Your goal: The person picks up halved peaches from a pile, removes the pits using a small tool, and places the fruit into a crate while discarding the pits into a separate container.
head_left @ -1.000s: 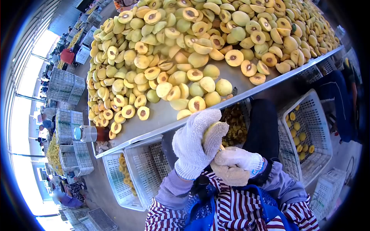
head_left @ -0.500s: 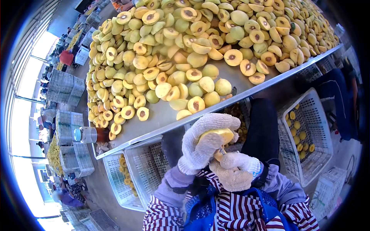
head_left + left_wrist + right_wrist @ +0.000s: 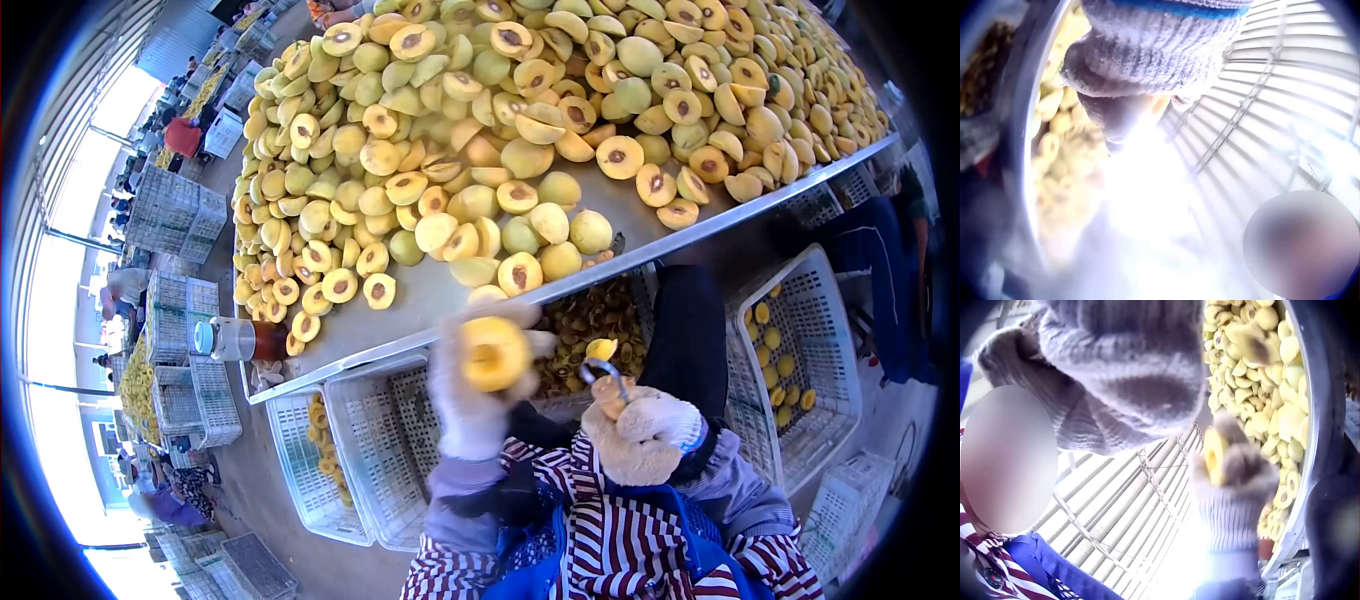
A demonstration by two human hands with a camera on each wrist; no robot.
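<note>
Below the table (image 3: 420, 300) edge, the gloved left hand (image 3: 470, 400) is raised, fingers curled around a pitted peach half (image 3: 493, 352), cut face toward the camera. Just right of it, the right hand (image 3: 640, 435) grips a looped pitter (image 3: 600, 375), tip up.

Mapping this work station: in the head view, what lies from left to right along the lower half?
Bottle → white crates → left hand with pitted fruit half → right hand with pitting tool → crate of fruit.
</note>
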